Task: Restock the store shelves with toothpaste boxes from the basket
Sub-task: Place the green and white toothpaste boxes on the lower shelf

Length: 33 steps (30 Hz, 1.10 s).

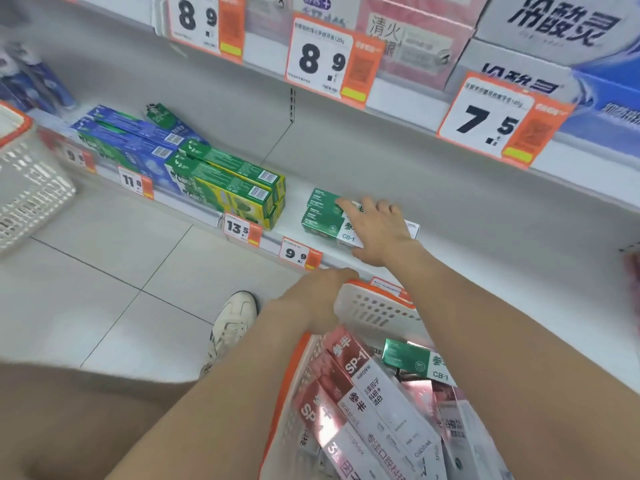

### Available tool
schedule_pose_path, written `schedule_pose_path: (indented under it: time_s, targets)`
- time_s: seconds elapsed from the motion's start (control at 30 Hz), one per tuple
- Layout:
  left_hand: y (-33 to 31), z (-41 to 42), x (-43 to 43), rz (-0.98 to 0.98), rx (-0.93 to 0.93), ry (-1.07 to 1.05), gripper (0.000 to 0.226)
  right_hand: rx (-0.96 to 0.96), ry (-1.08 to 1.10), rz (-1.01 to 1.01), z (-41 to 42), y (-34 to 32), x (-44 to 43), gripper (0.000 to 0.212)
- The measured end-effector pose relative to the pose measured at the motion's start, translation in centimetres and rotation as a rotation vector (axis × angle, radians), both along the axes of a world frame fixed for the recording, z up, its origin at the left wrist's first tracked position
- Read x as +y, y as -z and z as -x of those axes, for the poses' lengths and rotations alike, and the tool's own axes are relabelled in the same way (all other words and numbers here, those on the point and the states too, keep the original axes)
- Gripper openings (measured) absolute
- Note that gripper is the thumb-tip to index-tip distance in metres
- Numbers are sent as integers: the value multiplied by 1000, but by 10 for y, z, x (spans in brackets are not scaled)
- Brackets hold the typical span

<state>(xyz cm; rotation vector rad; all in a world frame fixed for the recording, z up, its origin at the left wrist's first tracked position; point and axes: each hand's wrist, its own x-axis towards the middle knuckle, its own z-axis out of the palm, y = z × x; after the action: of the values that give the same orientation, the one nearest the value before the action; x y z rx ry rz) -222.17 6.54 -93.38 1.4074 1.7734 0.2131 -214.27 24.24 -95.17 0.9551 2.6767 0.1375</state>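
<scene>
White metal shelves fill the far side of what we see. The lower shelf (485, 216) is partly bare on its right. The upper shelf (408, 98) carries large cartons and hanging orange price cards. Pale floor tiles (104, 271) spread out on the near left.

Our basket (374, 310), white plastic with an orange rim, sits near right against the lower shelf's front edge. It holds a jumble of pink toothpaste boxes (367, 393) marked SP-1. One green toothpaste box (412, 358) marked CB-1 lies on top of them at the far side. A second basket (31, 188) stands at the far left on the floor.

On the lower shelf, from left to right, we see a blue stack (131, 140) and then a green and yellow stack (235, 188). After a gap comes a small pile of green boxes (322, 220), the same CB-1 kind as the one in the basket.

Our right hand (381, 230) lies on top of that pile. Its fingers are straight and spread apart, and the thumb is down at the near side of the boxes. Our left hand (311, 296) is at the basket's far-left rim with its fingers curled over the edge, the tips hidden from us.

A 9.9 price tag (299, 253) hangs on the shelf edge just below the pile. A white shoe (232, 323) rests on the tiles left of the basket.
</scene>
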Motion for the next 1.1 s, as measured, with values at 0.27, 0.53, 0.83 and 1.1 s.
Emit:
schedule_pose_path:
  time_s: [0.27,0.53,0.83,1.1]
  targets:
    - [12,44,-8,-27,-40,-65,75,-5,30,144,41,50,1,108]
    - [12,71,-7,-10,25,-98,86,82,28,269,70,72,0,125]
    - [9,65,-6,33,177,-43,88,222,107,433,34,63,2,105]
    - [25,10,-24,-233,366,-245,77,793,105,451,-72,-3,-81,36]
